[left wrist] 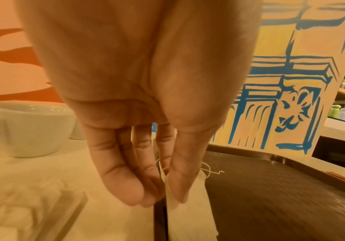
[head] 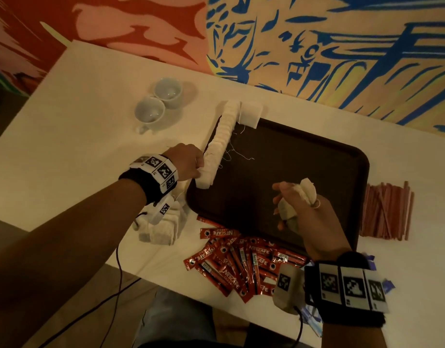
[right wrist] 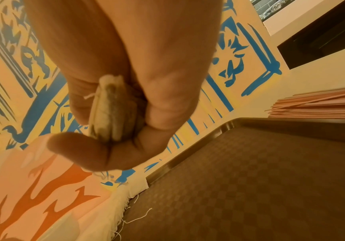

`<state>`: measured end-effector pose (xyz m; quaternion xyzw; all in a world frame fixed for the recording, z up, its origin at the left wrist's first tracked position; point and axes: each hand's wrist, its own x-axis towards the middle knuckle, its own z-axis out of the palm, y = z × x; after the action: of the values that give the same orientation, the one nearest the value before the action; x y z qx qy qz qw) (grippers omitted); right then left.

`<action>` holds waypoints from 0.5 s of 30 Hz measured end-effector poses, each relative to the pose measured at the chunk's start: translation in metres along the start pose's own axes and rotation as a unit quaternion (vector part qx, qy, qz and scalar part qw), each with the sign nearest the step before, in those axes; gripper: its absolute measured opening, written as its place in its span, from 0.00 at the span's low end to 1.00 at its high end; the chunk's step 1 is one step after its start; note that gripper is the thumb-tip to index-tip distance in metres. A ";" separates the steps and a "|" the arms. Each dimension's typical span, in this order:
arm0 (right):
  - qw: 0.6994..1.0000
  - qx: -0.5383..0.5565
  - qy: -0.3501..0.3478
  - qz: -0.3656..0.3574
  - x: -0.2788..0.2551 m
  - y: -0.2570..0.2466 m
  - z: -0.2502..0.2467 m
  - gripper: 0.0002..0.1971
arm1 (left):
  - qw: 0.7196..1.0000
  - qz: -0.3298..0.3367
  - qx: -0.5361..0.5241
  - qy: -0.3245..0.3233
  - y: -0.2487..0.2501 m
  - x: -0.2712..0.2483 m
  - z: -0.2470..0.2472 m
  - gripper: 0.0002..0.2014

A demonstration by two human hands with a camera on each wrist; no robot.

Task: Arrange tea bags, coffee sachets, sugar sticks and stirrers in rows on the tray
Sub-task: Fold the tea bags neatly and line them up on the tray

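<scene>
A: While the left hand [head: 185,160] pinches the near end of the row of tea bags [head: 222,136], thumb and fingertips nearly closed on it, what does the right hand hold?

B: The right hand [head: 300,212] is curled round a bunch of tea bags [head: 307,190] above the tray [head: 352,156].

A: Which way does the row run?

B: Along the tray's left edge, from 7 o'clock towards 12.

A: Anything only the wrist views show?

B: The right wrist view shows the held bags edge-on against the palm; the head view alone shows the coffee sachets [head: 237,263] at 6 o'clock and the stirrers [head: 387,212] at 3.
</scene>
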<state>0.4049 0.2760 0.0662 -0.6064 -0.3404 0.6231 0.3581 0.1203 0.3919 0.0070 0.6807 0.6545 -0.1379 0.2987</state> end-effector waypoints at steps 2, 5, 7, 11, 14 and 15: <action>1.000 0.001 0.000 -0.006 -0.001 0.002 0.003 0.21 | 1.000 -0.001 -0.003 0.007 0.003 0.000 -0.003 0.11; 1.000 0.007 0.001 -0.011 -0.006 0.005 0.008 0.21 | 1.000 0.011 0.017 0.021 0.012 -0.003 -0.007 0.07; 1.000 0.009 0.001 -0.014 -0.012 0.007 0.011 0.23 | 0.998 0.009 0.047 0.032 0.019 -0.005 -0.010 0.10; 0.999 0.023 0.000 -0.025 -0.029 0.013 0.012 0.23 | 0.995 0.015 0.079 0.061 0.023 -0.016 -0.018 0.16; 0.997 0.071 -0.019 -0.007 -0.042 0.018 0.010 0.16 | 0.993 0.018 0.047 0.106 0.023 -0.035 -0.027 0.14; 0.995 0.098 -0.034 -0.001 -0.046 0.019 0.010 0.16 | 0.992 0.023 0.022 0.123 0.023 -0.044 -0.030 0.13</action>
<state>0.3950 0.2262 0.0735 -0.5466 -0.2900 0.6734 0.4046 0.1316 0.3751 0.0610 0.7136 0.6674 -0.0610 0.2040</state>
